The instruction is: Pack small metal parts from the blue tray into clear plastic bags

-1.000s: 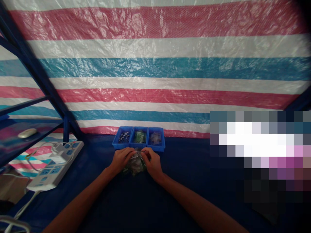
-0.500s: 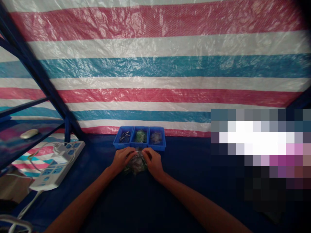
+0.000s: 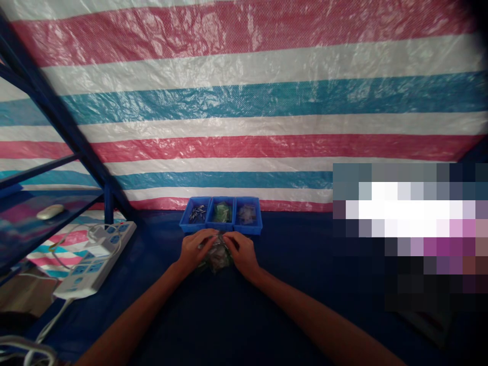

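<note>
Both hands meet over a small clear plastic bag [image 3: 216, 256] with greenish parts inside, lying on the dark blue tabletop. My left hand [image 3: 194, 250] pinches the bag's top left edge. My right hand [image 3: 241, 252] pinches its top right edge, fingers curled. Just beyond the hands stand three small blue bins side by side: the left bin [image 3: 195, 214] holds several small metal pins, the middle bin [image 3: 221, 213] holds green pieces, the right bin [image 3: 248, 215] holds clear or grey pieces.
A white power strip [image 3: 95, 259] with plugged cables lies at the left. A blue shelf frame [image 3: 57, 122] holds a pale mouse [image 3: 50, 211]. A striped tarp [image 3: 244, 101] forms the back wall. A blurred area covers the right side.
The hands stay on the bag with only small finger movement. The view has shifted slightly, so everything sits a little further right and up.
</note>
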Demonstrator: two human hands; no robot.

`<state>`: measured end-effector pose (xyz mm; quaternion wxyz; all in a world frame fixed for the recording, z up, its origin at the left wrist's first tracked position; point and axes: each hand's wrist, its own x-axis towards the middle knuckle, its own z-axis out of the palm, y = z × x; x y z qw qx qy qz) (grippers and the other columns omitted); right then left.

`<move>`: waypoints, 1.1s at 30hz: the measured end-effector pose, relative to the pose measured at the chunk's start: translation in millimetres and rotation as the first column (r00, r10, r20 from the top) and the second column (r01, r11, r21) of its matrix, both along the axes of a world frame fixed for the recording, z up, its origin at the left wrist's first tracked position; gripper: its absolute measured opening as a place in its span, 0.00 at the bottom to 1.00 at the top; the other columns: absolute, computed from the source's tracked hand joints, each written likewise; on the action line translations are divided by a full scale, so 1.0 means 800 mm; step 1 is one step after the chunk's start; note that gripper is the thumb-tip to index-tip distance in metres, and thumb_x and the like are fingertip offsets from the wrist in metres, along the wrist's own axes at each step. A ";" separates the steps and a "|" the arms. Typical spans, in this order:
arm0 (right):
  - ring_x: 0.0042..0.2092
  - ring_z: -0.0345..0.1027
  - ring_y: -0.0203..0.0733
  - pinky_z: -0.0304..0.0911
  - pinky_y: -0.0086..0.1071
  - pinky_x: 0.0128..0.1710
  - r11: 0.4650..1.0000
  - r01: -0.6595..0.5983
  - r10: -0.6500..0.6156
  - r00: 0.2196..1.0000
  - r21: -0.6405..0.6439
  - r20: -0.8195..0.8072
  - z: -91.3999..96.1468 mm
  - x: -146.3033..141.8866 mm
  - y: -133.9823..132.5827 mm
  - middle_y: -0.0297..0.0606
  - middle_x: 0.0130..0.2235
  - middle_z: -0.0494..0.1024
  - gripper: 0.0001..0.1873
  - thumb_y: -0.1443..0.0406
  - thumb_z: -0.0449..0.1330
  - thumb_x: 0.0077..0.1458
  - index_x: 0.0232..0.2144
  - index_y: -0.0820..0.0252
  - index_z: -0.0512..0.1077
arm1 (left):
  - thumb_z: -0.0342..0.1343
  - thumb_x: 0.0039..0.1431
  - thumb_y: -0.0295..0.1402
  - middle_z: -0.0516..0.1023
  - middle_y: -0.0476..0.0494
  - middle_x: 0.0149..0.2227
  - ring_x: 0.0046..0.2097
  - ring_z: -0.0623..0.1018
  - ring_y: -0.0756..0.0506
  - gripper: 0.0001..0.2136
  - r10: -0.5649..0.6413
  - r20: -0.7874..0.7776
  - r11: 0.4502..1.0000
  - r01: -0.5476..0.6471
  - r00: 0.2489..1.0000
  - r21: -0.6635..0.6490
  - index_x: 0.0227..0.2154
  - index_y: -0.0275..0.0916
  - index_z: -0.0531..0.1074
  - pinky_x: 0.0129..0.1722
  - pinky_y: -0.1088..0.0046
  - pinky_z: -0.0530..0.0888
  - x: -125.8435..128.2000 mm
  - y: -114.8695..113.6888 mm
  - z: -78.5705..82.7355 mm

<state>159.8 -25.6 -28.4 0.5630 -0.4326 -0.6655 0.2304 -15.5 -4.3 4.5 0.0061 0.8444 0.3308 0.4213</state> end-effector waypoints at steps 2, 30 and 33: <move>0.36 0.69 0.39 0.61 0.30 0.39 1.000 0.005 -0.005 1.000 -0.002 -0.009 0.000 0.000 0.000 0.38 0.34 0.77 0.10 0.64 0.52 0.59 0.34 0.60 0.73 | 0.51 0.60 0.31 0.80 0.44 0.37 0.38 0.79 0.48 0.06 0.025 0.058 0.999 -0.023 0.998 -0.030 0.33 0.37 0.71 0.39 0.75 0.75 0.001 -0.003 0.001; 0.37 0.69 0.39 0.60 0.29 0.39 0.998 0.056 -0.055 0.997 0.011 -0.051 0.004 0.003 -0.005 0.37 0.35 0.76 0.13 0.65 0.48 0.61 0.36 0.60 0.72 | 0.45 0.63 0.29 0.78 0.42 0.40 0.39 0.78 0.49 0.13 -0.054 -0.024 0.999 0.054 0.998 -0.003 0.45 0.38 0.72 0.39 0.75 0.74 -0.005 0.012 -0.013; 0.38 0.69 0.39 0.61 0.29 0.41 0.997 0.073 -0.073 0.996 0.003 -0.057 0.004 0.003 -0.006 0.38 0.36 0.76 0.12 0.65 0.48 0.61 0.38 0.61 0.71 | 0.43 0.64 0.31 0.79 0.43 0.37 0.38 0.78 0.49 0.14 0.008 -0.024 0.998 -0.010 1.000 -0.068 0.45 0.37 0.71 0.39 0.76 0.74 -0.005 0.013 -0.014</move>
